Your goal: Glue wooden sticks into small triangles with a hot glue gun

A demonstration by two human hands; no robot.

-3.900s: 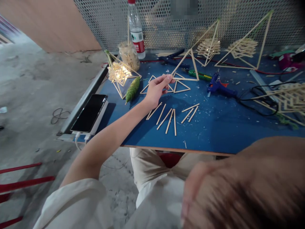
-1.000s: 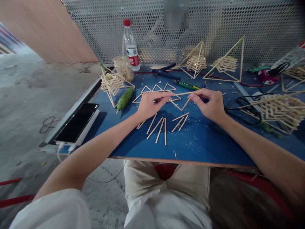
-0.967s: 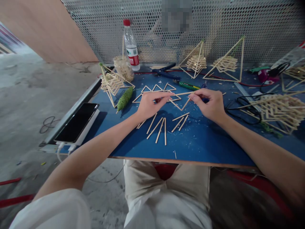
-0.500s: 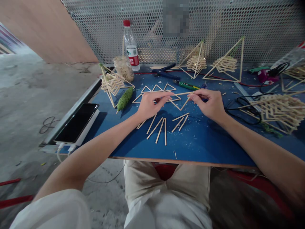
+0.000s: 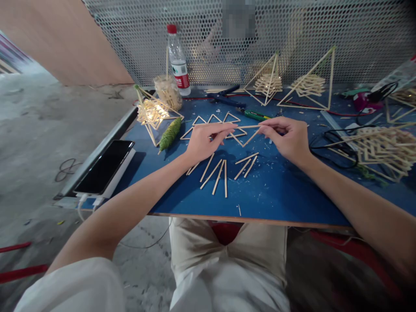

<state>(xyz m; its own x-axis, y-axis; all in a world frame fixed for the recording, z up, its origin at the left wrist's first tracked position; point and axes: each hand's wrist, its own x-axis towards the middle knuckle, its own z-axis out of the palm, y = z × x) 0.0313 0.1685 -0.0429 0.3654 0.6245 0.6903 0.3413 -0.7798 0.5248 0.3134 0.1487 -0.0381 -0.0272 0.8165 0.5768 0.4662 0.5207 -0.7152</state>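
Note:
My left hand (image 5: 204, 139) and my right hand (image 5: 286, 138) hold a small triangle of thin wooden sticks (image 5: 246, 135) between them, just above the blue table (image 5: 286, 190). Left fingers pinch its left corner, right fingers pinch its right corner; the point hangs down. Several loose sticks (image 5: 218, 171) lie on the table just below the hands. More flat stick triangles (image 5: 212, 119) lie behind my left hand.
A lit stick lamp (image 5: 152, 112), green twine spool (image 5: 171, 132), stick jar (image 5: 168, 92) and water bottle (image 5: 177, 58) stand at left. A phone (image 5: 104, 166) charges on the edge. Stick pyramids (image 5: 310, 84), cutters (image 5: 225, 97), a green knife (image 5: 256, 115), black cable (image 5: 334, 145) sit behind.
Since nearly four seconds ago my right hand has come in and taken the triangle's other corner. Over the last second both hands lifted the triangle slightly.

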